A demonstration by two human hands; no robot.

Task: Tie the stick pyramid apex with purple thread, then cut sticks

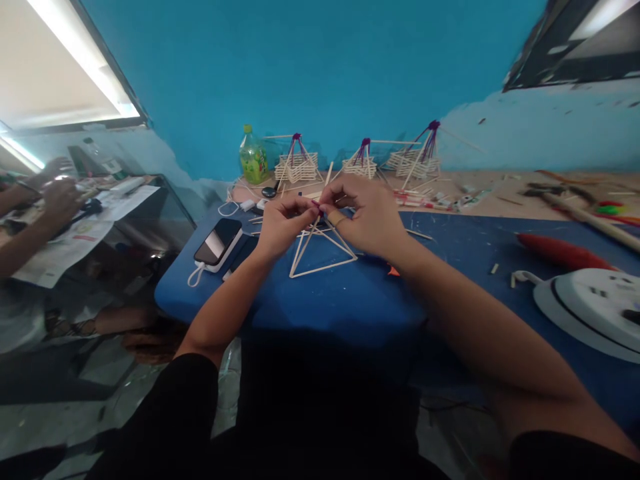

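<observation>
Over the blue table, a pyramid-like frame of thin wooden sticks stands with its wide base toward me. At its top, purple string shows between my fingertips. My left hand pinches at this string from the left, thumb against forefinger. From the right, my right hand pinches at the same spot with its fingers curled. A loose-looking stick end rises behind the hands. The exact wrapping of the string is hidden by my fingers.
A phone lies on a white power bank at left. Stick models with purple tops and a green-labelled bottle stand along the wall. A white power strip and red object sit right. Another person's hands work at far left.
</observation>
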